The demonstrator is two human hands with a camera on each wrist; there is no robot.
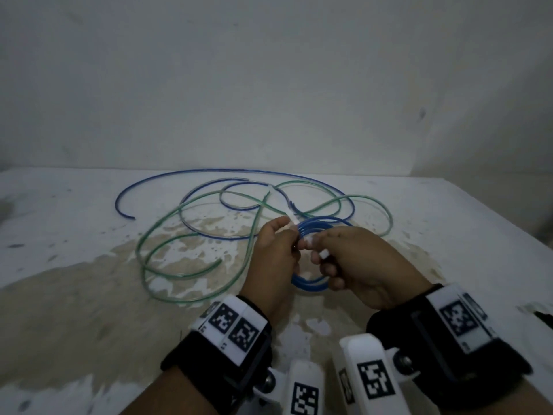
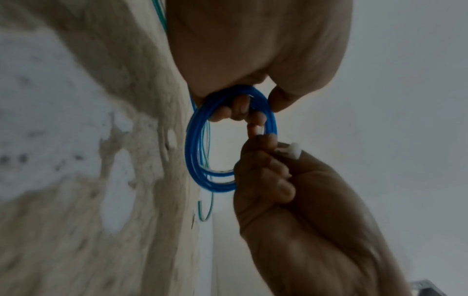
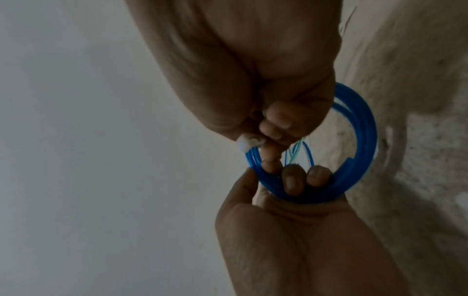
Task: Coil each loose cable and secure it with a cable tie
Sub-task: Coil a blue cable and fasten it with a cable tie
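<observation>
A bright blue cable coil (image 1: 311,285) is held upright above the table between both hands. My left hand (image 1: 296,238) grips the coil's left side, with fingers curled through the ring (image 2: 195,150). A white cable tie (image 1: 292,218) sticks up from that grip. My right hand (image 1: 317,250) pinches the tie's white head (image 1: 324,253) against the coil (image 3: 364,140). The tie's head (image 2: 295,149) also shows in the left wrist view, and the tie (image 3: 244,143) in the right wrist view. A loose green cable (image 1: 167,226) and a loose dark blue cable (image 1: 209,172) sprawl on the table behind.
The white table (image 1: 74,205) has a large brown stain (image 1: 89,310) under and left of my hands. A grey wall (image 1: 269,85) stands right behind it. The table's right edge runs diagonally past a small dark object (image 1: 542,317).
</observation>
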